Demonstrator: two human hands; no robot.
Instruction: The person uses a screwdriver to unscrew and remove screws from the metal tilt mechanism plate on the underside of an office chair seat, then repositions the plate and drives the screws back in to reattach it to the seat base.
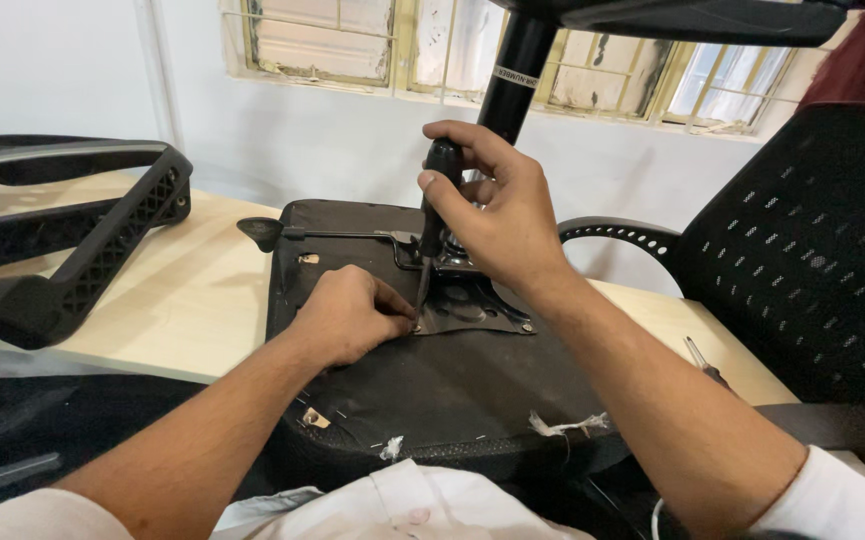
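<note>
Screwdriver gripped in right hand, held near upright, tip down at metal plate corner on upturned seat. Left hand closed, pinched at tip. Seat laid on counter.

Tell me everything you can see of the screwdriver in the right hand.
The screwdriver has a black handle and a thin dark shaft. It stands nearly upright, its top tilted slightly right, over the upturned chair seat. The right hand wraps the handle from above. The tip meets a corner of the metal mounting plate, where the left hand pinches beside it. The tip itself is too small to make out.
</note>
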